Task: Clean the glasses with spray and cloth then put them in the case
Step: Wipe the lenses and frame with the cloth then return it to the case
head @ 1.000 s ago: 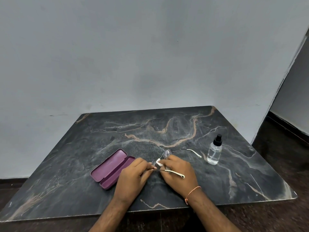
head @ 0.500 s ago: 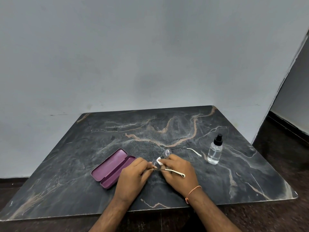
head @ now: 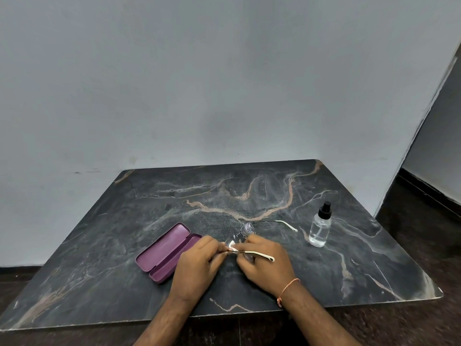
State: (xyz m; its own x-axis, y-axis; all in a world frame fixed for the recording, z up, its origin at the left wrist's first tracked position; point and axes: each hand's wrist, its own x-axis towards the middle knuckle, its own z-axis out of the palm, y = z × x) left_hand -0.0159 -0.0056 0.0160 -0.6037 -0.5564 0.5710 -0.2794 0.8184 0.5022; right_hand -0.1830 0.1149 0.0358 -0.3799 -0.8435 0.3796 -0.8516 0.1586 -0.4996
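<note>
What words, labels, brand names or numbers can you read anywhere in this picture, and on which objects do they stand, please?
None can be read.
Spray bottle: clear, no label visible.
Purple case: open, plain inside, no print visible.
Glasses: any marking is too small to tell.

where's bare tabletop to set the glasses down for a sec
Bare marble lies behind the open purple case toward the wall, and in front of the spray bottle along the near right edge. It is crowded between case and bottle, where both hands hold the glasses.
</note>
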